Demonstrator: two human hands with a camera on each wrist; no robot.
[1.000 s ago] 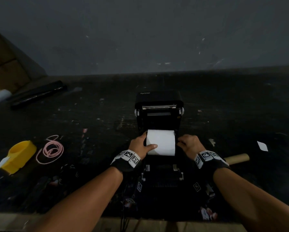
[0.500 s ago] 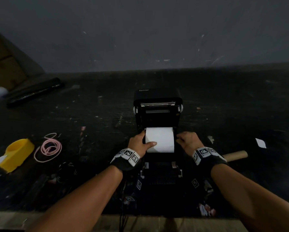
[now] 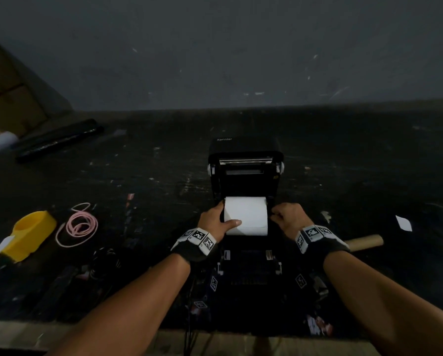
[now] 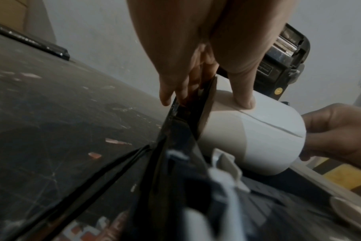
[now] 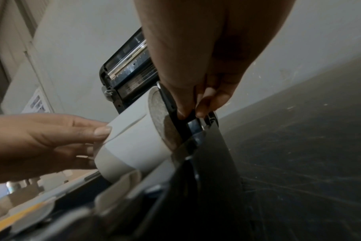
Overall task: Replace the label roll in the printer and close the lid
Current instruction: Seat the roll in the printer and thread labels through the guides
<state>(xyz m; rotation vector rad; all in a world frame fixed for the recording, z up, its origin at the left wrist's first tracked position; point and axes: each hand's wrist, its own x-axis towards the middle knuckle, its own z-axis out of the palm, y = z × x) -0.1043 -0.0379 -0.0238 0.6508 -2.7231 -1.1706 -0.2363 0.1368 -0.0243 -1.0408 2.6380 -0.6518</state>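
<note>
The black label printer point(image 3: 245, 176) stands mid-table with its lid point(image 3: 245, 150) swung up and open. A white label roll point(image 3: 246, 217) lies across the open bay. My left hand point(image 3: 224, 214) grips the roll's left end: the thumb point(image 4: 243, 99) presses on the paper while the fingers point(image 4: 167, 94) reach down outside the black left guide point(image 4: 204, 104). My right hand point(image 3: 275, 214) pinches the black right guide point(image 5: 175, 117) against the roll's point(image 5: 134, 140) other end. The bay beneath the roll is hidden.
A yellow tape dispenser point(image 3: 27, 235) and a pink cord loop point(image 3: 78, 226) lie to the left. A brown cardboard core point(image 3: 364, 242) and a loose white label point(image 3: 403, 223) lie to the right. A long black bar point(image 3: 58, 140) rests at the back left. Cables hang over the table's front edge point(image 3: 138, 337).
Both hands stay at the ends of the roll in the bay. Only the head view has shifted slightly.
</note>
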